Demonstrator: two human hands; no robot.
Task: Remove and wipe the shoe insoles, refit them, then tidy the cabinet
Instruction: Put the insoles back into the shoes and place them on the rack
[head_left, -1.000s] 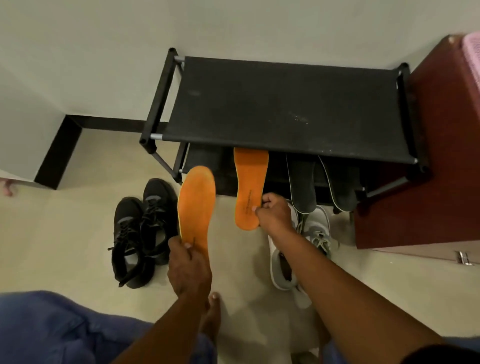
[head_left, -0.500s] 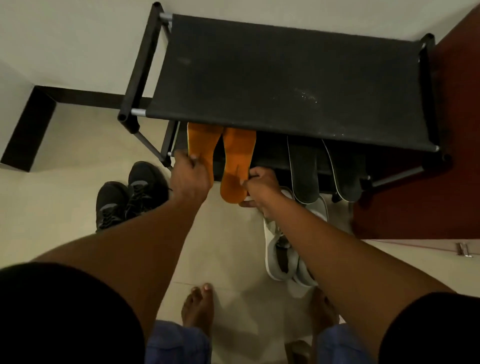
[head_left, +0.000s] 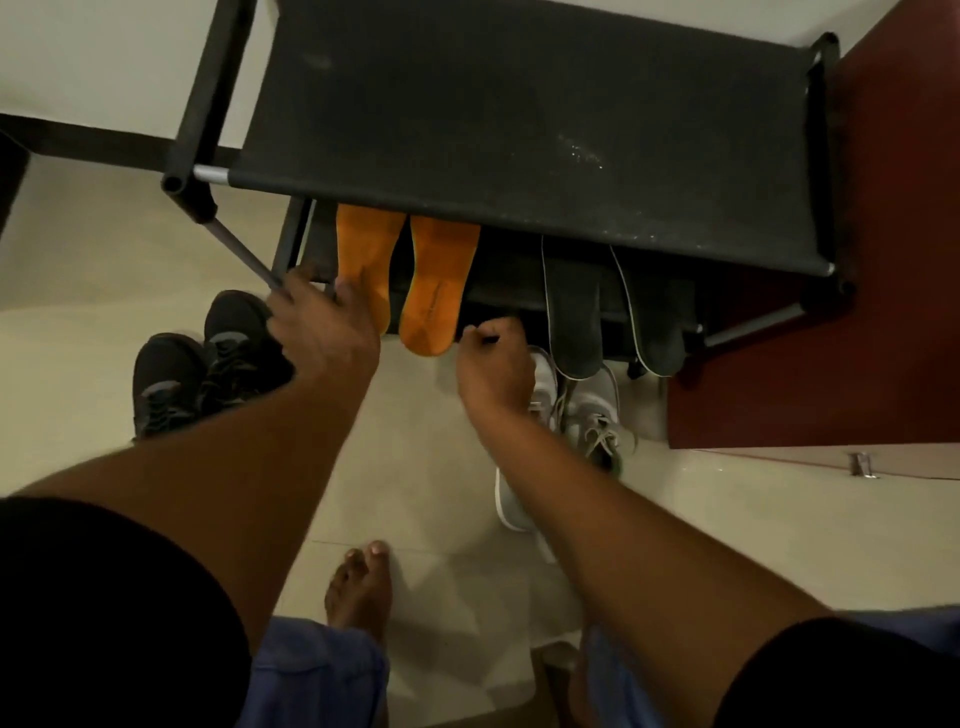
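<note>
While under the shelf (head_left: 519, 130), orange insoles (head_left: 436, 291) at left grip (head_left: 322, 322), open; right grip (head_left: 493, 364) curled empty over grey shoes (head_left: 592, 410).

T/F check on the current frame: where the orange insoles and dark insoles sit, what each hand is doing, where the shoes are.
1. Both orange insoles lie on the floor. False: the left orange insole and right orange insole lie side by side on the lower shelf of the shoe rack, heels sticking out over its front edge.
2. The left hand is on the left orange insole's heel. True.
3. The right hand grips the right orange insole. False: it is curled just beside the heel, holding nothing.
4. Two dark insoles lie on the same shelf, right of the orange ones. True.
5. The black shoes stand on the floor, left of the rack. True.
</note>
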